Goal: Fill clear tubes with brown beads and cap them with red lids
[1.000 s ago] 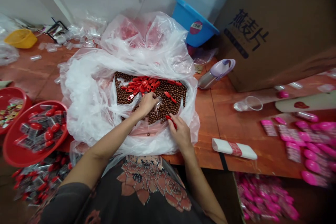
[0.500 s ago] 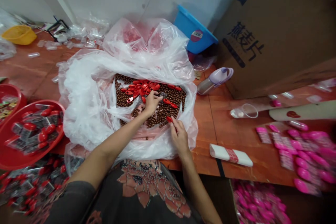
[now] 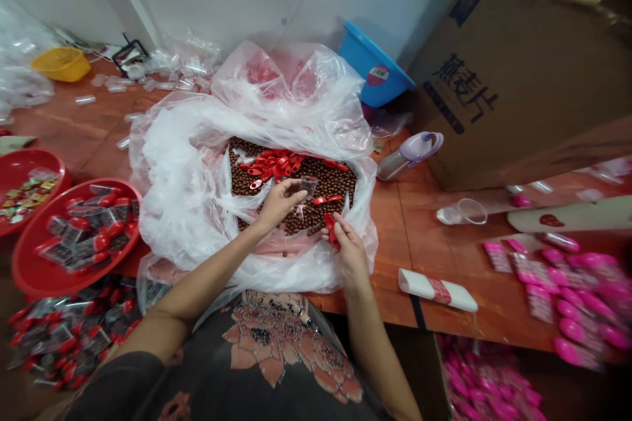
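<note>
My left hand (image 3: 280, 202) is closed on a small clear plastic container (image 3: 309, 185), held over a bed of round brown balls (image 3: 247, 181). To its right, my right hand (image 3: 348, 242) grips a red plastic cap (image 3: 331, 230) between thumb and fingers, near the front right edge of the balls. Several more red caps (image 3: 276, 166) lie heaped on the balls behind my left hand. Two red pieces (image 3: 326, 200) rest between my hands. White plastic sheeting (image 3: 168, 171) surrounds the balls. Whether the clear container holds anything is too small to tell.
At left, a red basin (image 3: 135, 250) holds filled red-capped containers; another red basin (image 3: 62, 187) holds small wrapped pieces. A lilac-lidded bottle (image 3: 409, 154), blue basin (image 3: 375, 69) and large cardboard box (image 3: 523, 79) stand at right. Pink-capped packs (image 3: 573, 289) lie farther right.
My left hand has lifted the clear container up from the balls. My right hand has turned the red cap more upright and raised it slightly. The view has shifted a little.
</note>
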